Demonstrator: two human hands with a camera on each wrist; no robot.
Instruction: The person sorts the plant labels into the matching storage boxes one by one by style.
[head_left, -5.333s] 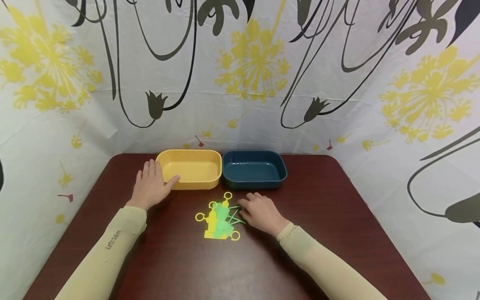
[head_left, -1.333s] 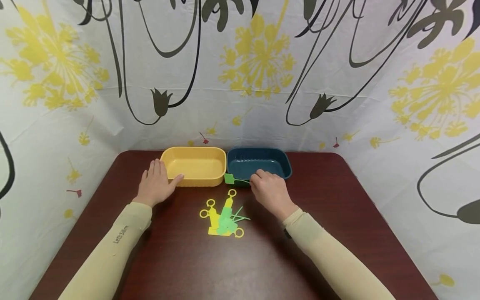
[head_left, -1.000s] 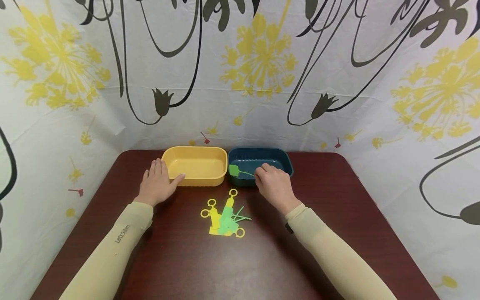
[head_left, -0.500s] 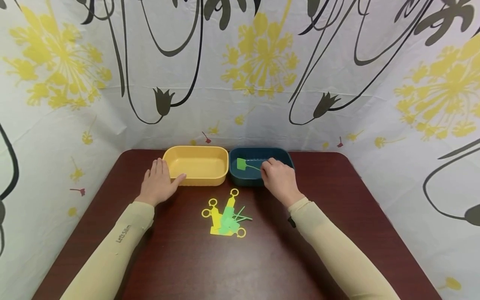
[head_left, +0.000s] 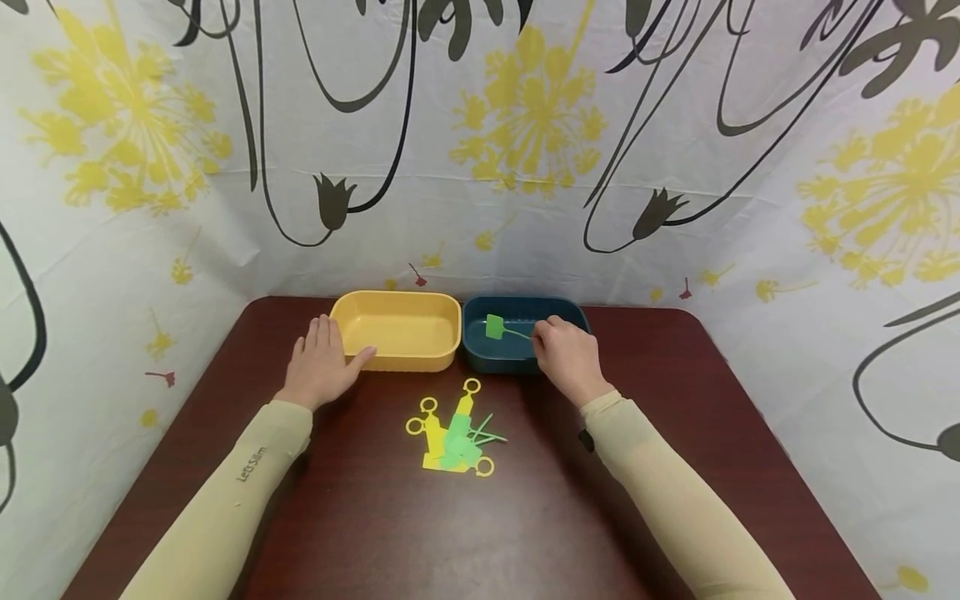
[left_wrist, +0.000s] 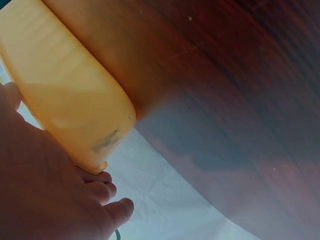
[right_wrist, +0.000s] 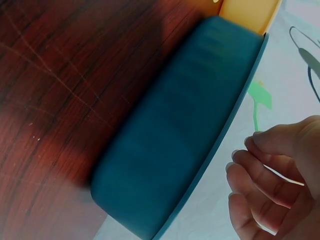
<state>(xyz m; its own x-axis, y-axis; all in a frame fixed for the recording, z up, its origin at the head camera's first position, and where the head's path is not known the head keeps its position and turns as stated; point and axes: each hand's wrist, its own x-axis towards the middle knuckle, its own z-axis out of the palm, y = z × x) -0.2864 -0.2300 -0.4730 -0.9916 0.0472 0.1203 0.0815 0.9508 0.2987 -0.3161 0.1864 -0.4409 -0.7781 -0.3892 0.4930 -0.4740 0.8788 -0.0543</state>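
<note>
My right hand (head_left: 567, 356) pinches the thin tail of a green cable-tie tag (head_left: 495, 327) between thumb and fingertips. In the right wrist view, the tag's flat head (right_wrist: 261, 93) hangs beyond the rim of the dark blue tray (right_wrist: 165, 130). My left hand (head_left: 321, 362) rests with straight fingers at the left end of the yellow tray (head_left: 405, 364), thumb over its near rim. In the left wrist view, the left hand (left_wrist: 50, 185) lies along the rim of the yellow tray (left_wrist: 75, 85). Nearer me lies a pile of green tags (head_left: 459, 443) and yellow ring-ended tags (head_left: 433, 435).
Both trays stand side by side at the back of the dark red-brown table (head_left: 420, 542). A white patterned cloth (head_left: 420, 200) hangs behind the table and along its sides.
My right hand has lifted one green tag from the pile and carried it away from me, over the blue tray. My left hand stays at the yellow tray; the view has shifted slightly.
</note>
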